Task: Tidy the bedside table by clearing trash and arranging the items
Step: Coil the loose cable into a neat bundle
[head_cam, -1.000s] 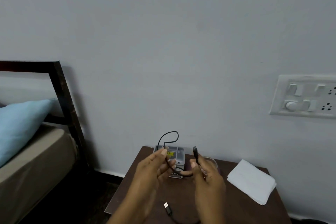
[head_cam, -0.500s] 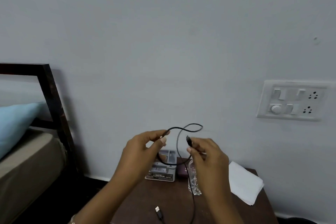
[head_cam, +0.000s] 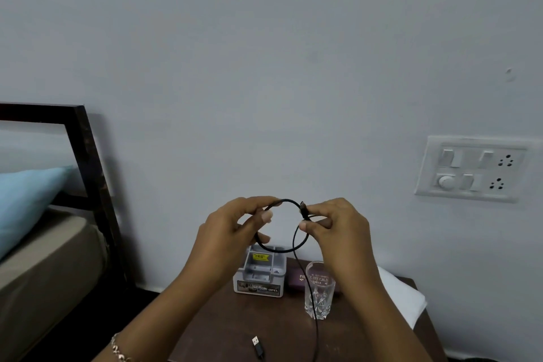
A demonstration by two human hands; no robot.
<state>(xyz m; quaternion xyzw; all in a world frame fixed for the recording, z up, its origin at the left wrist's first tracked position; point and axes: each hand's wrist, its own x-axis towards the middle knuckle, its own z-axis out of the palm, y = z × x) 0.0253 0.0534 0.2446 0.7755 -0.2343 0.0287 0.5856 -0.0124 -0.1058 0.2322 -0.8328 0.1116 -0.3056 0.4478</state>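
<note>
A thin black cable is held looped above the dark wooden worktop, pinched by left hand and right hand fingers. Behind it, a grey box is marked "OPEL".

A pale grey wall fills most of the view. On its right side sits a white switch panel – with switches, a round knob and two sockets. At the left stands a dark headboard frame, with a light-blue pillow on a beige mattress.
</note>
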